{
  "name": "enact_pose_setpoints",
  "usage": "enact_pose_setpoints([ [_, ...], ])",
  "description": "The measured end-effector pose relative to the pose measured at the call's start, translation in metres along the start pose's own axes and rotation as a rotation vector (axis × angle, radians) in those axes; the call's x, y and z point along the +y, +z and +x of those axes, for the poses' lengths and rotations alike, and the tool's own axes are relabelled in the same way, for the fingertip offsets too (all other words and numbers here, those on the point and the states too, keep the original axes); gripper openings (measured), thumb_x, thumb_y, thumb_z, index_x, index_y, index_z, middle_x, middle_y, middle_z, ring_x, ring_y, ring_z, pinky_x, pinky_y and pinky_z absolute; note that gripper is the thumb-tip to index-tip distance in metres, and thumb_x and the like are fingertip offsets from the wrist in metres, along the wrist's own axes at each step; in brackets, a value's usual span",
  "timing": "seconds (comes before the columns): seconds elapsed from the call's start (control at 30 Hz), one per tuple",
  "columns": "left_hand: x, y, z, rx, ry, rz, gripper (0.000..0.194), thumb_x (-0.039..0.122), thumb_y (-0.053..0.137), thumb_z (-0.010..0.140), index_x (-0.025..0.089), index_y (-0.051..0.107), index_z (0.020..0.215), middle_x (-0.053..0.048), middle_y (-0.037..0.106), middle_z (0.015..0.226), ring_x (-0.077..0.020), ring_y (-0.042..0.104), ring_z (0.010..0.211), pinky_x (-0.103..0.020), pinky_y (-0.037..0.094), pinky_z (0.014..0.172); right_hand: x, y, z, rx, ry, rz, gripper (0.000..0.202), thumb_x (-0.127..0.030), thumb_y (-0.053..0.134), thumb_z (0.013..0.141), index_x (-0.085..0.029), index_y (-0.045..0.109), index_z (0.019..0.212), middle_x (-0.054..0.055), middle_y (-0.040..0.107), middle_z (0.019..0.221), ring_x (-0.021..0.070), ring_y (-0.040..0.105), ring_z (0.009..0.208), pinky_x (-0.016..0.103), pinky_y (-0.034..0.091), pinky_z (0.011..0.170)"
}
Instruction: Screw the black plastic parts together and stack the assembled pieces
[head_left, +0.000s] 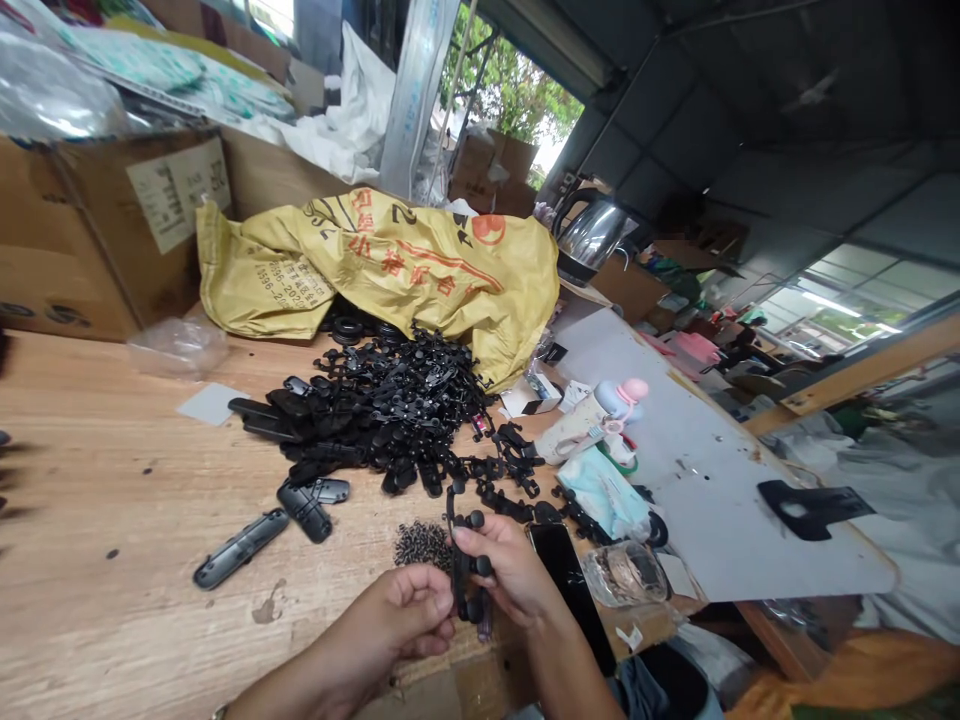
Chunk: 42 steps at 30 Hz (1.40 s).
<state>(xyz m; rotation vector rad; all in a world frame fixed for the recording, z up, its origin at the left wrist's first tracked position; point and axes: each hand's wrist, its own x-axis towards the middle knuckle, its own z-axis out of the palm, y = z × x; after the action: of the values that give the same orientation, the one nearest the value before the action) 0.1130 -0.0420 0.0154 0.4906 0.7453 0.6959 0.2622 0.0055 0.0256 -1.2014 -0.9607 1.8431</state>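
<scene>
The right hand (511,568) is closing on a slim black part (458,572), thumb laid over its side and fingers wrapping behind. The left hand (417,606) is curling inward just beside it, thumb and index tips drawn together; whether they are pinching something small, I cannot tell.

Taking twelve as the top of the view, the part is lying at nine o'clock from the right palm and about two o'clock from the left fingertips. Its long axis is running nearly twelve to six, the upper end tipping slightly toward eleven. The right hand is the nearer, since it is gripping the part; the left tips are sitting right at the lower edge, touching or almost so.

The part is looking matt black and narrow, with rounded knobs sticking out toward three o'clock and a thin arm reaching up.

Farther out, a scatter of tiny dark pieces (420,541) is lying at ten o'clock from the part, close by. A big heap of black parts (409,395) is spreading at eleven, with a yellow sack (390,262) slumping behind it. A long black shell (241,548) is resting at nine, and a phone (573,588) is lying at three, beside the right forearm.
</scene>
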Motion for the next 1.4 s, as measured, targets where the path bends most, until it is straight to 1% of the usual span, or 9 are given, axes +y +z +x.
enact_pose_setpoints([
  [0.17, -0.005, -0.005, 0.005, -0.006, 0.089, 0.177, 0.029, 0.042, 0.068, 0.064, 0.015, 0.059, 0.064, 0.001, 0.058, 0.059, -0.0103, 0.05, 0.061, -0.023, 0.037, 0.062, 0.002, 0.001, 0.0, 0.034, 0.003, -0.09, 0.037, -0.042, 0.075, 0.056, -0.012, 0.052, 0.054, -0.009, 0.04, 0.037, -0.0011, 0.024, 0.029, 0.015, 0.011, 0.03],
  [0.47, -0.005, -0.011, -0.001, -0.041, 0.033, 0.077, 0.029, 0.043, 0.058, 0.072, 0.014, 0.059, 0.07, -0.001, 0.056, 0.067, -0.0113, 0.052, 0.062, -0.024, 0.039, 0.061, 0.009, 0.001, -0.002, 0.052, 0.053, -0.01, 0.039, -0.043, 0.076, 0.052, -0.01, 0.057, 0.058, -0.007, 0.042, 0.037, -0.0008, 0.027, 0.027, 0.015, 0.014, 0.029],
  [0.6, 0.004, -0.024, -0.01, -0.02, 0.025, 0.33, 0.034, 0.049, 0.053, 0.073, 0.016, 0.059, 0.07, 0.0, 0.054, 0.061, -0.0118, 0.049, 0.057, -0.024, 0.038, 0.056, 0.013, -0.003, -0.003, 0.057, 0.043, 0.008, 0.037, -0.041, 0.077, 0.053, -0.01, 0.057, 0.06, -0.008, 0.042, 0.041, -0.0011, 0.026, 0.03, 0.014, 0.014, 0.029],
  [0.7, 0.028, -0.052, -0.023, 0.218, 0.209, 0.816, 0.033, 0.05, 0.051, 0.073, 0.019, 0.061, 0.073, -0.003, 0.061, 0.069, -0.0182, 0.054, 0.067, -0.028, 0.041, 0.064, 0.015, -0.007, -0.004, 0.057, 0.031, 0.011, 0.035, -0.039, 0.076, 0.055, -0.01, 0.057, 0.06, -0.007, 0.042, 0.044, -0.0007, 0.026, 0.033, 0.014, 0.015, 0.029],
  [0.83, 0.059, -0.096, -0.043, 0.808, 0.395, 1.476, 0.045, 0.048, 0.047, 0.074, 0.015, 0.058, 0.102, -0.017, 0.061, 0.103, -0.0335, 0.054, 0.097, -0.042, 0.038, 0.085, 0.017, -0.008, -0.004, 0.054, 0.034, 0.016, 0.033, -0.037, 0.076, 0.056, -0.01, 0.057, 0.06, -0.006, 0.044, 0.046, -0.0001, 0.028, 0.036, 0.013, 0.015, 0.031],
  [0.97, 0.066, -0.117, -0.049, 0.845, 0.242, 1.685, 0.047, 0.039, 0.044, 0.075, 0.008, 0.055, 0.108, -0.022, 0.061, 0.1, -0.0366, 0.056, 0.096, -0.045, 0.041, 0.082, 0.019, -0.004, -0.005, 0.035, 0.056, 0.034, 0.033, -0.037, 0.077, 0.056, -0.01, 0.058, 0.059, -0.006, 0.045, 0.047, 0.0, 0.028, 0.036, 0.013, 0.014, 0.031],
  [1.07, 0.063, -0.109, -0.044, 0.805, 0.26, 1.501, 0.043, 0.04, 0.05, 0.072, 0.011, 0.058, 0.103, -0.018, 0.062, 0.098, -0.0334, 0.058, 0.09, -0.045, 0.042, 0.081, 0.017, 0.0, -0.008, 0.039, 0.067, 0.053, 0.033, -0.036, 0.078, 0.053, -0.009, 0.061, 0.062, -0.004, 0.049, 0.048, 0.0003, 0.03, 0.036, 0.013, 0.014, 0.031],
  [1.3, 0.037, -0.052, -0.024, 0.462, 0.132, 0.154, 0.029, 0.039, 0.068, 0.064, 0.019, 0.058, 0.083, -0.002, 0.065, 0.077, -0.0171, 0.061, 0.072, -0.031, 0.051, 0.069, 0.015, 0.007, -0.015, 0.037, 0.084, 0.193, 0.033, -0.035, 0.08, 0.049, -0.01, 0.064, 0.063, 0.0, 0.058, 0.054, 0.0035, 0.043, 0.041, 0.014, 0.025, 0.036],
  [1.4, 0.022, -0.04, -0.01, 0.425, 0.11, -0.044, 0.025, 0.03, 0.071, 0.063, 0.018, 0.057, 0.08, -0.003, 0.068, 0.077, -0.0155, 0.064, 0.074, -0.03, 0.05, 0.075, 0.019, 0.01, -0.016, -0.062, 0.055, 0.251, 0.029, -0.032, 0.079, 0.053, -0.01, 0.066, 0.067, 0.0, 0.06, 0.057, 0.0063, 0.05, 0.048, 0.017, 0.037, 0.048],
])
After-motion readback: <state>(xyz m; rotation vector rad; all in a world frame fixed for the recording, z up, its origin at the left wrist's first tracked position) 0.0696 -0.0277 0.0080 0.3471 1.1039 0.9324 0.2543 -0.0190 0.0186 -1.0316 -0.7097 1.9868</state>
